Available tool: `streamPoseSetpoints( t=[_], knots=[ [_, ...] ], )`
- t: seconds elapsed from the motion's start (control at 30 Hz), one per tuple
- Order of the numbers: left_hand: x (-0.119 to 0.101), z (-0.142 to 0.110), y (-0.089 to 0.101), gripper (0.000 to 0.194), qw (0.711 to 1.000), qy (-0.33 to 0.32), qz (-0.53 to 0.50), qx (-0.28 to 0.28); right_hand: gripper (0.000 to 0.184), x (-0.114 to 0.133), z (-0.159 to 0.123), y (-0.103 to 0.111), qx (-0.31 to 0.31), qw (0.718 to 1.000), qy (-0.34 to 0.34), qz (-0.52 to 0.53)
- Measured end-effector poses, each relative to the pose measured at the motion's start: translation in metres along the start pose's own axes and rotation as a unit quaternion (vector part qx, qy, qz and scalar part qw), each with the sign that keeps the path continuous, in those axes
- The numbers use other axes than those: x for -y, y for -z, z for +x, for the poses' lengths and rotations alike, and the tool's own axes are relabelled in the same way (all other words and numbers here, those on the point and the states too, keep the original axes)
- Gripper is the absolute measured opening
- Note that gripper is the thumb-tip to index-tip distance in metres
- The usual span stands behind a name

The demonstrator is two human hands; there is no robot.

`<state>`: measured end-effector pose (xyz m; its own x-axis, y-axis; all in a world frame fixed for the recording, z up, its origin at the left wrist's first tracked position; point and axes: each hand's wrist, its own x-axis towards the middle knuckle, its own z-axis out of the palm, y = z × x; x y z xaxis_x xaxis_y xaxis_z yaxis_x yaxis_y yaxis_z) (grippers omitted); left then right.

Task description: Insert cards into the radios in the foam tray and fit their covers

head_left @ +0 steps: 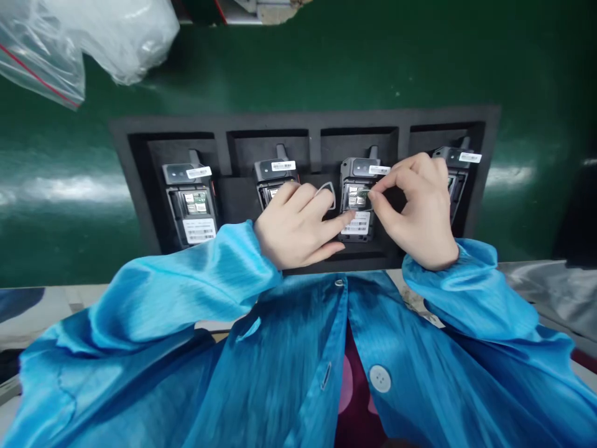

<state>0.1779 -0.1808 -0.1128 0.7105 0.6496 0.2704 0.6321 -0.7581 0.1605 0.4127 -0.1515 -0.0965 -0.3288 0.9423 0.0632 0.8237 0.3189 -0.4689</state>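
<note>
A black foam tray holds several dark handheld devices, backs open, with white barcode labels. Both hands work at the third device. My left hand rests on the tray with its index finger pressed on that device's lower label, and a small clear triangular pick is held between its fingers. My right hand pinches thumb and index finger together at the device's open compartment, on something too small to name. The first device and second device lie to the left. A fourth device sits partly behind my right hand.
The tray lies on a green mat. A crumpled clear plastic bag lies at the far left corner. My blue smock sleeves cover the near table edge. Grey material lies at the right.
</note>
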Motion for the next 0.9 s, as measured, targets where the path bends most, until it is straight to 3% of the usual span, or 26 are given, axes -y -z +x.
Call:
streamPoseSetpoints(
  t=[0.13,0.3,0.53,0.73,0.9],
  knots=[
    [-0.0023,-0.0013,-0.0018,0.061,0.999,-0.008,0.034,-0.03,0.016,-0.0002,0.0001,-0.0019,0.002,1.0,-0.013,0.016],
    [-0.0058,-0.0023,-0.0064,0.065,1.0,-0.016,0.017,0.008,0.018,0.0005,0.0001,-0.0026,-0.003,1.0,-0.021,0.021],
    [-0.0052,-0.0006,-0.0058,0.069,0.998,-0.006,0.038,-0.04,0.017,0.0,-0.0004,-0.0012,0.003,1.0,-0.012,0.015],
    [-0.0049,-0.0009,-0.0062,0.074,1.0,0.022,0.007,0.018,0.017,-0.001,-0.0006,-0.0002,0.01,1.0,0.005,0.004],
    [-0.0057,0.0016,-0.0054,0.072,0.999,0.029,0.028,0.025,0.014,-0.0047,-0.0013,-0.0001,0.005,1.0,0.03,-0.001]
  ],
)
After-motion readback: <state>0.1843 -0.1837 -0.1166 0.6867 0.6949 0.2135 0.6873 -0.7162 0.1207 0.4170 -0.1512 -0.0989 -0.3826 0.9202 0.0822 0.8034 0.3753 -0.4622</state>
